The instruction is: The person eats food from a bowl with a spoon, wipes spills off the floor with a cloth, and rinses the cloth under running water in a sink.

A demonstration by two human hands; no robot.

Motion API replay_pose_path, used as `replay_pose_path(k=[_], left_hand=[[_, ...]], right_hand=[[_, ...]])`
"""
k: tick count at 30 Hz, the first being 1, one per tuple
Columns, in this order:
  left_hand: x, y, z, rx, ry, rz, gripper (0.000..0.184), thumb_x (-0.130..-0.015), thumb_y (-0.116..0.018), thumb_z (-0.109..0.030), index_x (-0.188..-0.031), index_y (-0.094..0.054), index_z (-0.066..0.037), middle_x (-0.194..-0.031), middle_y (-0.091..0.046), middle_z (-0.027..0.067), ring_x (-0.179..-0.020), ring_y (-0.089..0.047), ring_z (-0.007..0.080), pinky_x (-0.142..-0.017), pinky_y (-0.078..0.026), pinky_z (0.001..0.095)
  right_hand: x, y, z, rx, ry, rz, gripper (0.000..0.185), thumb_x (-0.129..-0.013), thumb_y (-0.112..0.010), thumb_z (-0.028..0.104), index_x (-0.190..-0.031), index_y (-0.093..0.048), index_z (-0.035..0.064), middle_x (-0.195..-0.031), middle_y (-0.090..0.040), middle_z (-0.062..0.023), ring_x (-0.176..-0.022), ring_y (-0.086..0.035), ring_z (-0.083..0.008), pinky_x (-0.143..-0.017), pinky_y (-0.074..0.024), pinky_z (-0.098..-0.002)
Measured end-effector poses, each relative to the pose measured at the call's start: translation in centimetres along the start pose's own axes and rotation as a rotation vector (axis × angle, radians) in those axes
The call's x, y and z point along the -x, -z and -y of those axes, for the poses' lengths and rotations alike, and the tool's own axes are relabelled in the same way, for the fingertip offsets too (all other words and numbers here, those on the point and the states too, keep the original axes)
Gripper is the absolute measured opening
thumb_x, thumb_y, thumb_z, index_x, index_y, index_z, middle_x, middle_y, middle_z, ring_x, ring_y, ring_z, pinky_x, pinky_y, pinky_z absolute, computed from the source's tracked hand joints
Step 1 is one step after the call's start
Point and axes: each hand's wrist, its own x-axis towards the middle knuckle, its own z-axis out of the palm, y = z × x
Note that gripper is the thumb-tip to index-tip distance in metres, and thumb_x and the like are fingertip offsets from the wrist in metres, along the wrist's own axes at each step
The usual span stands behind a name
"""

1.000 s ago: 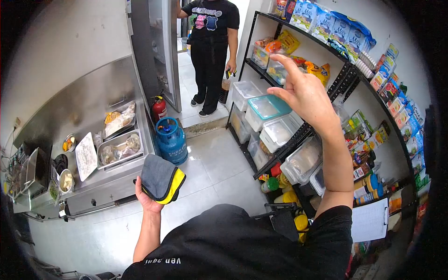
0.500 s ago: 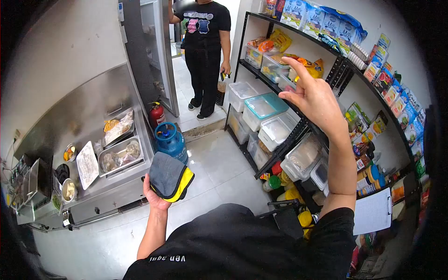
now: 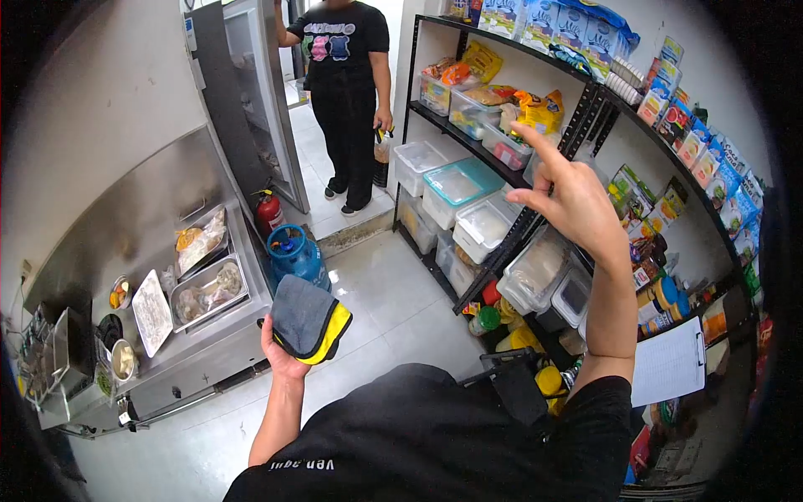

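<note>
A folded microfiber cloth [image 3: 308,316], grey with a yellow side and black edging, rests in my left hand [image 3: 284,356]. My thumb shows at the cloth's left edge, and the other fingers are hidden behind it. My right hand [image 3: 569,188] is raised in front of the shelves, thumb and index finger apart and nothing between them. The remaining fingers curl toward the palm. Beyond that hand, in the view, sit a yellow snack bag [image 3: 539,110] and a clear plastic tub [image 3: 506,149], which it does not touch.
Left is a steel counter [image 3: 201,335] with a food tray [image 3: 209,293] and bowls. A blue gas cylinder [image 3: 299,255] and red fire extinguisher [image 3: 269,213] stand at its end. Another person [image 3: 343,92] stands in the doorway. Black shelves [image 3: 468,138] and a clipboard [image 3: 669,364] are right.
The room has shifted slightly left in view as my head turned a little. My left hand still holds the cloth, and my right hand remains raised in nearly the same pose.
</note>
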Motion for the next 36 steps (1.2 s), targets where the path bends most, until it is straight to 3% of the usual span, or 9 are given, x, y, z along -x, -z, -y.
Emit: replay_pose_path(k=[8, 16, 20, 23, 26, 28, 30, 31, 36], left_hand=[[-1.5, -3.0, 3.5, -0.1, 0.117, 0.015, 0.061, -0.081, -0.058, -0.044, -0.129, -0.046, -0.009, -0.131, -0.049, 0.0142, -0.119, -0.047, 0.0351, -0.104, -0.032, 0.0514], [-5.6, -10.1, 14.4, -0.253, 0.604, 0.17, 0.045, -0.089, -0.053, -0.032, -0.123, -0.05, -0.002, -0.123, -0.055, 0.0152, -0.112, -0.055, 0.0293, -0.101, -0.039, 0.0434], [-7.3, -11.6, 19.8, -0.281, 0.723, 0.195, 0.045, -0.091, -0.051, -0.038, -0.117, -0.053, -0.001, -0.113, -0.061, 0.0144, -0.096, -0.062, 0.0278, -0.089, -0.048, 0.041], [-8.3, -9.0, 23.7, -0.239, 1.211, 0.245, 0.053, -0.091, -0.047, -0.044, -0.118, -0.052, 0.002, -0.11, -0.061, 0.0184, -0.092, -0.063, 0.0334, -0.084, -0.051, 0.0438], [-8.0, -7.7, 27.9, 0.422, 1.39, 0.87, 0.06, -0.093, -0.038, -0.049, -0.118, -0.049, 0.005, -0.108, -0.06, 0.0216, -0.089, -0.062, 0.039, -0.079, -0.052, 0.0466], [-7.4, -7.3, 29.0, 0.052, 1.089, 0.319, 0.06, -0.095, -0.033, -0.05, -0.115, -0.05, 0.004, -0.107, -0.06, 0.0211, -0.086, -0.062, 0.0399, -0.074, -0.053, 0.0464], [-7.5, -7.2, 29.1, -0.108, 0.904, 0.039, 0.061, -0.095, -0.03, -0.051, -0.114, -0.051, 0.003, -0.107, -0.06, 0.0208, -0.084, -0.063, 0.0404, -0.072, -0.054, 0.0463], [-7.8, -7.5, 28.4, -0.086, 0.934, 0.227, 0.059, -0.096, -0.029, -0.049, -0.112, -0.053, 0.002, -0.106, -0.061, 0.0197, -0.083, -0.063, 0.0383, -0.072, -0.053, 0.0461], [-7.9, -4.7, 25.4, -0.498, 0.825, 0.045, 0.05, -0.094, -0.039, -0.047, -0.105, -0.057, -0.001, -0.102, -0.062, 0.0154, -0.086, -0.062, 0.0315, -0.08, -0.05, 0.0464]], right_hand=[[5.7, -0.8, -1.9, -0.25, -0.041, 0.126, 0.069, -0.071, -0.075, 0.031, -0.13, -0.046, 0.0107, -0.054, -0.053, -0.0064, -0.048, -0.054, -0.0205, -0.051, -0.0423, -0.0318], [10.0, -12.6, -3.2, -0.623, 0.051, 0.35, 0.051, -0.079, -0.069, 0.033, -0.122, -0.054, 0.0107, -0.064, -0.058, -0.0116, -0.055, -0.058, -0.0225, -0.053, -0.0447, -0.0337], [11.2, -15.7, -3.5, -1.418, -0.128, 0.752, 0.049, -0.078, -0.073, 0.029, -0.116, -0.055, 0.0033, -0.068, -0.056, -0.0018, -0.059, -0.055, -0.0079, -0.047, -0.0438, -0.0215], [12.4, -19.5, -5.2, -1.987, 0.016, 0.758, 0.064, -0.072, -0.076, 0.035, -0.114, -0.052, -0.0062, -0.068, -0.059, -0.0091, -0.054, -0.056, -0.0125, -0.045, -0.0465, -0.0223], [12.3, -20.4, -6.2, -2.262, 0.206, 0.736, 0.072, -0.073, -0.074, 0.039, -0.12, -0.046, -0.0071, -0.07, -0.057, -0.0093, -0.053, -0.057, -0.0127, -0.044, -0.0468, -0.0216], [12.0, -21.2, -7.9, -2.242, 0.237, 0.733, 0.075, -0.074, -0.073, 0.041, -0.123, -0.042, -0.0075, -0.071, -0.058, -0.0115, -0.05, -0.058, -0.0149, -0.045, -0.0477, -0.023], [12.0, -21.9, -9.5, -2.312, 0.147, 0.775, 0.072, -0.077, -0.07, 0.041, -0.124, -0.042, -0.0064, -0.072, -0.059, -0.0125, -0.051, -0.058, -0.0157, -0.046, -0.049, -0.0245], [12.0, -22.3, -10.2, -2.35, 0.098, 0.807, 0.071, -0.078, -0.069, 0.04, -0.125, -0.042, -0.0058, -0.073, -0.059, -0.0131, -0.051, -0.058, -0.0161, -0.047, -0.0496, -0.0252], [13.5, -27.9, -14.6, -1.97, -0.259, 0.944, 0.059, -0.085, -0.061, 0.037, -0.13, -0.042, 0.0032, -0.08, -0.061, -0.0125, -0.057, -0.06, -0.0185, -0.052, -0.0523, -0.0302]])
